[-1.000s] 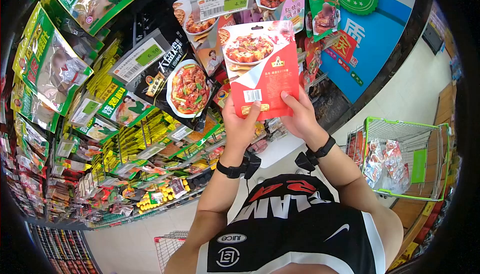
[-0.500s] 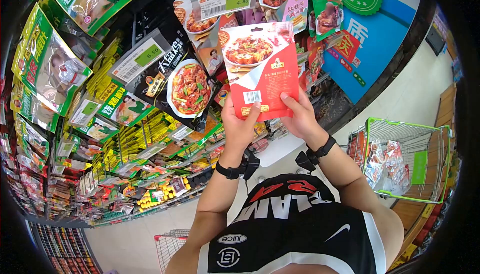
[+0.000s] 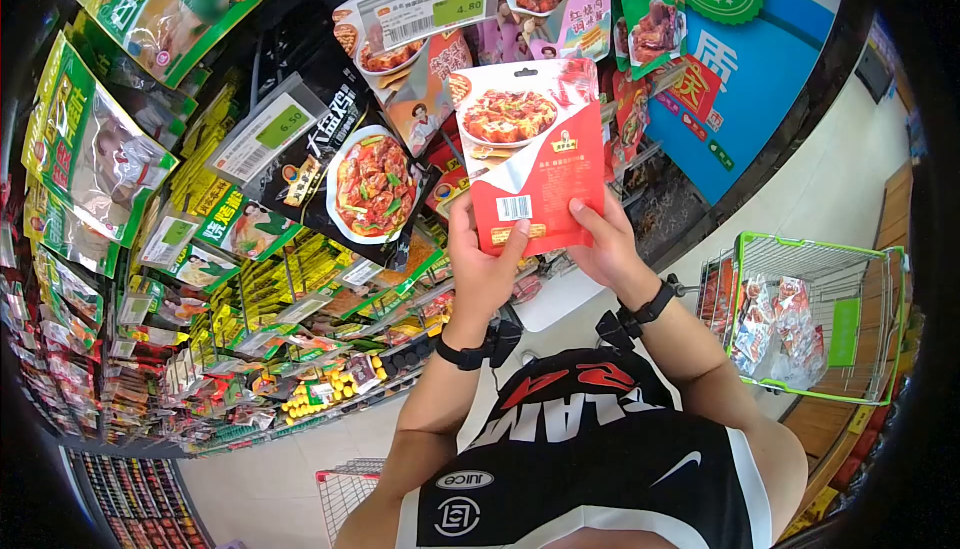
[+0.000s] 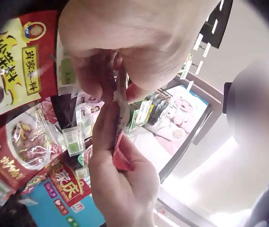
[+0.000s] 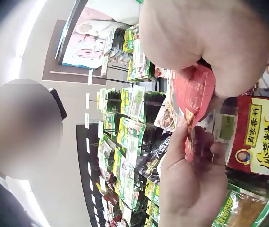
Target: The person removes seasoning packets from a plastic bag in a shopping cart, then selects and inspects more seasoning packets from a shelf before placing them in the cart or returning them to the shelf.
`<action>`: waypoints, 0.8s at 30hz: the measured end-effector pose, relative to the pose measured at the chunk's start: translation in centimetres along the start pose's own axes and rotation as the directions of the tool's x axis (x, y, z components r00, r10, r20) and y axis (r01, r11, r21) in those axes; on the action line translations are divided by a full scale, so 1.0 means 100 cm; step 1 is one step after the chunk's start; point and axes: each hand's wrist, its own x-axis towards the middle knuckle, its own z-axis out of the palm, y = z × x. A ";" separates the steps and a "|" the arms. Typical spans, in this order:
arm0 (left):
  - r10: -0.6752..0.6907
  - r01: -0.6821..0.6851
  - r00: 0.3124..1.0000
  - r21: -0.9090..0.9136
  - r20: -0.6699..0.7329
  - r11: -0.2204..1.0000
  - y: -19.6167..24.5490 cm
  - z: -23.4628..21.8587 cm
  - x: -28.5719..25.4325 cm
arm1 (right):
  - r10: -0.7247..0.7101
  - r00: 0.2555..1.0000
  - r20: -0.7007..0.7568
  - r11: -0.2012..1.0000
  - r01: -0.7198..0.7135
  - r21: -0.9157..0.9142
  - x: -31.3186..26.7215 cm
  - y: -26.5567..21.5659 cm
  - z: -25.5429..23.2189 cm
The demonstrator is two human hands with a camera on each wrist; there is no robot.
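Note:
A red and white seasoning pouch (image 3: 535, 164), printed with a dish of food and a barcode, is held upright before the chest. Its lower left corner is gripped by my left hand (image 3: 484, 274), thumb lying on the front near the barcode. On the lower right edge my right hand (image 3: 608, 249) pinches it, thumb on the printed face and fingers behind. The left wrist view shows the pouch edge-on between the left hand (image 4: 134, 38) and the right hand (image 4: 125, 189). From the right wrist, the red face of the pouch (image 5: 193, 92) shows between both hands.
Hanging packets fill the rack ahead and left, among them a black pouch (image 3: 370, 184) and a green-edged bag (image 3: 105, 149). Price tags (image 3: 430, 14) stick out from it. A green-rimmed cart (image 3: 840, 324) with bagged goods stands at right; another cart (image 3: 345, 489) shows at lower left.
The pouch and both hands sit slightly lower and further right in the head view, while the nearby rack has shifted slightly left. The hold on the pouch looks the same.

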 end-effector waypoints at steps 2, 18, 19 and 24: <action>0.050 -0.050 0.999 0.032 -0.006 0.998 0.001 0.004 -0.001 | -0.008 1.000 -0.013 1.000 0.007 -0.009 -0.002 -0.001 -0.003; 0.184 -0.293 0.894 0.222 0.409 0.930 0.012 0.007 -0.019 | 0.017 0.903 0.428 0.866 0.201 -0.458 -0.015 -0.010 -0.012; 0.162 -0.258 0.873 0.153 0.460 0.954 0.016 0.010 -0.019 | 0.012 0.902 0.431 0.768 0.268 -0.582 -0.012 -0.008 -0.019; -0.080 -0.107 0.885 0.369 0.459 0.923 0.010 0.004 -0.043 | -0.160 0.960 0.229 0.734 0.271 -0.623 -0.020 0.004 -0.038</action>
